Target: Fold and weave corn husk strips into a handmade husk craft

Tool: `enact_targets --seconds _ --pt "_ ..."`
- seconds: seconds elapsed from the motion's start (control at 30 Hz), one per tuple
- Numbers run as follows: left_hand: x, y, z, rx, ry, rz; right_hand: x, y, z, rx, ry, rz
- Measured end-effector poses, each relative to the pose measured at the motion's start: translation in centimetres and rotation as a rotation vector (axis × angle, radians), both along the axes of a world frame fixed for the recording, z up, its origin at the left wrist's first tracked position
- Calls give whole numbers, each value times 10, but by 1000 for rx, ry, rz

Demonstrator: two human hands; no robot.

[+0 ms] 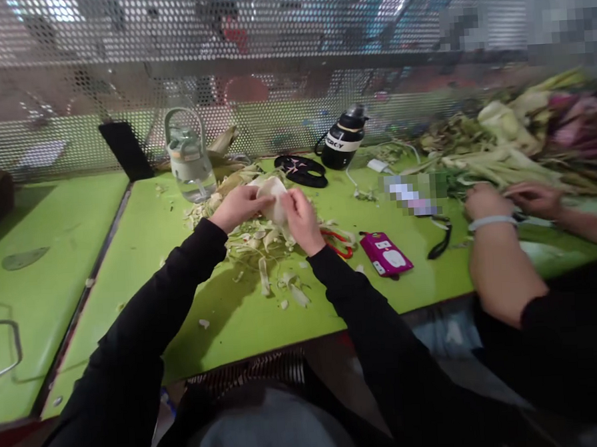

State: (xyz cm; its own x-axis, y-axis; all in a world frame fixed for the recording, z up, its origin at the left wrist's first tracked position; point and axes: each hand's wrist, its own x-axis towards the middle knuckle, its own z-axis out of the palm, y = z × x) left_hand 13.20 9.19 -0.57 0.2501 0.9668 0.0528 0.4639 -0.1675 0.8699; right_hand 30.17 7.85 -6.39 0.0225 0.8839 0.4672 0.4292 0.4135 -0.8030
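Note:
Between my hands is a pale, cream-coloured piece of husk [276, 196], held upright above the green table. My left hand [240, 208] pinches its left side with thumb and fingers. On the other side, my right hand [301, 218] grips the right edge. Just below and around the hands lies a scatter of pale husk scraps [264, 242]. Red scissor-like handles [344, 248] show beside my right wrist, partly covered by it. The exact kind of the held piece is hard to make out through blur.
A clear bottle [191, 164], a dark phone-like slab [125, 150] and a black bottle [343, 141] stand along the perforated metal screen [273, 125]. A magenta packet [386, 253] lies right of me. Farther right, a co-worker's hands [490, 202] work by a leafy husk heap [514, 139].

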Motion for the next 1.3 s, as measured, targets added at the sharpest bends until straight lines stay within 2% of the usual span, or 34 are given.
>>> enact_targets --seconds 0.07,0.17,0.3,0.4,0.47,0.5,0.53,0.57,0.63,0.7,0.77,0.83,0.9,1.0,1.17,1.23,1.3 --pt "-3 -8 4 -7 -193 35 -4 -3 -1 -58 0 67" --pt "-16 -12 9 127 -426 193 -10 -7 -1 -141 14 216" --pt "-50 -6 20 302 -691 406 -15 -16 0 -250 54 497" --pt "-82 0 25 361 -772 547 -14 -19 2 -326 -64 613" --pt "-96 0 23 356 -694 595 -14 -17 4 -344 -188 574" --pt "-98 -3 21 347 -634 597 -15 -14 6 -331 -205 509" --pt "-96 -7 17 324 -570 573 -18 -12 9 -311 -157 442" --pt "-90 -12 13 278 -503 515 -21 -10 12 -317 -84 432" --pt "-72 -25 4 148 -375 325 -30 -8 18 -311 28 433" --pt "-51 -36 -3 45 -313 201 -39 -7 23 -244 28 395" --pt "-35 -45 -8 -45 -353 185 -45 -8 23 -138 -4 270" --pt "-27 -51 -13 -212 -481 140 -46 -7 20 -67 8 136" --pt "-24 -55 -20 -402 -551 40 -43 -4 15 -49 43 46" --pt "-20 -64 -37 -607 -529 -115 -36 3 10 -52 90 -35" --pt "-6 -87 -69 -782 -469 -385 -17 19 6 -13 122 -192" --pt "-2 -97 -73 -845 -403 -475 -8 24 5 -9 151 -241" --pt "-1 -102 -67 -858 -318 -564 -2 28 2 -13 182 -253"
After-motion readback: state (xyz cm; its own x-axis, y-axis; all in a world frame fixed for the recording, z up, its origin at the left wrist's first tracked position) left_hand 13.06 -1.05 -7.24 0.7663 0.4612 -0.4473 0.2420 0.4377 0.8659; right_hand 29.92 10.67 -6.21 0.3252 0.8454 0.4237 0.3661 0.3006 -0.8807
